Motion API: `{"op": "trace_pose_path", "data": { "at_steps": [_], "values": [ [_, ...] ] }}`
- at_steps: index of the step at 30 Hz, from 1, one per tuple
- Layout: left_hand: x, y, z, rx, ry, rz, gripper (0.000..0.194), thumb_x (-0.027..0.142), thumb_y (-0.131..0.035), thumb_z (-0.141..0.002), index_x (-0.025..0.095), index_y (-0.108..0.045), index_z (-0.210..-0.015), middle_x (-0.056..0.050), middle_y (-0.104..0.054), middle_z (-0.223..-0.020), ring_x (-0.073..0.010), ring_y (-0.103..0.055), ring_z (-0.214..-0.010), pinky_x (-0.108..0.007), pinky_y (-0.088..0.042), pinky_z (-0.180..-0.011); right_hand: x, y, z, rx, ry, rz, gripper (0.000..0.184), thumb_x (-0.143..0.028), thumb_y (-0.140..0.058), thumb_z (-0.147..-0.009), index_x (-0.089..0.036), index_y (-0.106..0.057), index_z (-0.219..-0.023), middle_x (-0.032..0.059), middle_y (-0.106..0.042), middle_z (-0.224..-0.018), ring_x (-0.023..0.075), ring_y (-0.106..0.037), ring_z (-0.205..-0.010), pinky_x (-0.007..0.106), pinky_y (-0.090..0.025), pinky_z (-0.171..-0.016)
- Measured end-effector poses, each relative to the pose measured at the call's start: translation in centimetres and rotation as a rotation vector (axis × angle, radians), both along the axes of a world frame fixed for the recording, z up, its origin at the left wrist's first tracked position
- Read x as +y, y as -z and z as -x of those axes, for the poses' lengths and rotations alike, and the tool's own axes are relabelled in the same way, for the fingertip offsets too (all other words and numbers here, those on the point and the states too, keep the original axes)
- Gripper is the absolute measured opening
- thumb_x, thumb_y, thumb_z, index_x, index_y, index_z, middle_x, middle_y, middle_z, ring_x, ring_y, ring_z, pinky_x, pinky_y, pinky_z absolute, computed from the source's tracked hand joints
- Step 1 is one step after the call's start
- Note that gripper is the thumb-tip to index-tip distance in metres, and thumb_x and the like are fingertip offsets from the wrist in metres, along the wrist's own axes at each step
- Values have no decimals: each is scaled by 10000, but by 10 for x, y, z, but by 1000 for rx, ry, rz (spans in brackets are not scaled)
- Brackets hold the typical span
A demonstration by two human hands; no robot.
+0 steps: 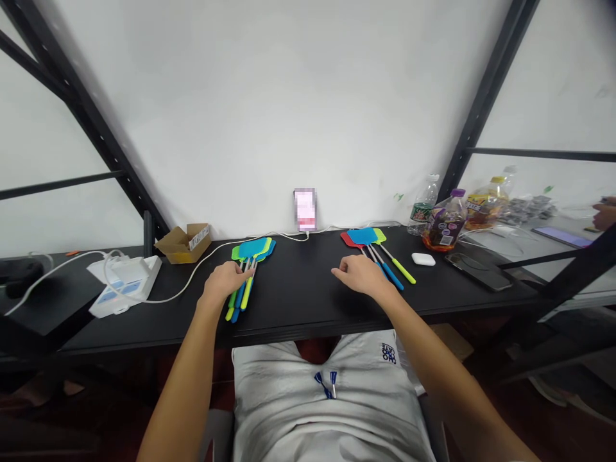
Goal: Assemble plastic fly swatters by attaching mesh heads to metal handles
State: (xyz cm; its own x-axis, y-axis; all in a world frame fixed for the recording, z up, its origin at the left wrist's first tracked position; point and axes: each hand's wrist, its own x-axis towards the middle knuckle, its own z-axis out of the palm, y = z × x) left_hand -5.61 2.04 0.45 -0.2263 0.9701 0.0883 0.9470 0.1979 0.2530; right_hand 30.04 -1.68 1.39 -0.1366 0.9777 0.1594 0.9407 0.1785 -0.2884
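A pile of fly swatters (255, 248) with green and blue heads lies at the left of the black table, their handles pointing toward me. My left hand (226, 280) is at this pile, its fingers bent around the metal shaft of a fly swatter; some fingertips are hidden. A second, smaller group of fly swatters (364, 237), with red, blue and yellow-green heads, lies at the right. Just left of its handles is my right hand (362, 274), palm down, thumb apart from the curled fingers, with nothing visible in it.
A phone (305, 209) leans against the wall with a cable attached. An open cardboard box (183, 247) and a power strip (128, 285) stand left. Drink bottles (445, 221), a white earphone case (423, 259) and a dark phone (479, 271) are right. Another person's hand (605, 213) shows far right.
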Motion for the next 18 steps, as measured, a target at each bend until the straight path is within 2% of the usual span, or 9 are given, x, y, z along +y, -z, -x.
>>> {"op": "trace_pose_path", "data": {
  "at_steps": [12, 16, 18],
  "values": [
    [-1, 0, -10, -50, -19, 19, 349, 508, -542, -774, 199, -648, -653, -126, -682, -767, -283, -653, -763, -304, -394, -599, -10, -7, 2, 54, -35, -21, 334, -511, -545, -881, -218, -667, -776, 66, -706, -840, 211, -632, -798, 281, -328, -602],
    [-8, -11, -15, -58, -10, -93, 342, 464, -527, -795, 193, -627, -613, -102, -660, -686, -262, -630, -723, -296, -361, -579, -16, -12, 4, 88, -28, -81, 320, -496, -555, -878, -215, -663, -768, 66, -702, -811, 210, -629, -774, 284, -332, -601],
    [-19, -21, -24, -91, 65, -199, 333, 460, -533, -805, 189, -618, -630, -73, -645, -652, -231, -612, -689, -285, -353, -575, -21, -15, 6, 179, -70, -121, 354, -509, -535, -888, -209, -651, -738, 60, -693, -765, 199, -624, -735, 280, -334, -592]
  ]
}}
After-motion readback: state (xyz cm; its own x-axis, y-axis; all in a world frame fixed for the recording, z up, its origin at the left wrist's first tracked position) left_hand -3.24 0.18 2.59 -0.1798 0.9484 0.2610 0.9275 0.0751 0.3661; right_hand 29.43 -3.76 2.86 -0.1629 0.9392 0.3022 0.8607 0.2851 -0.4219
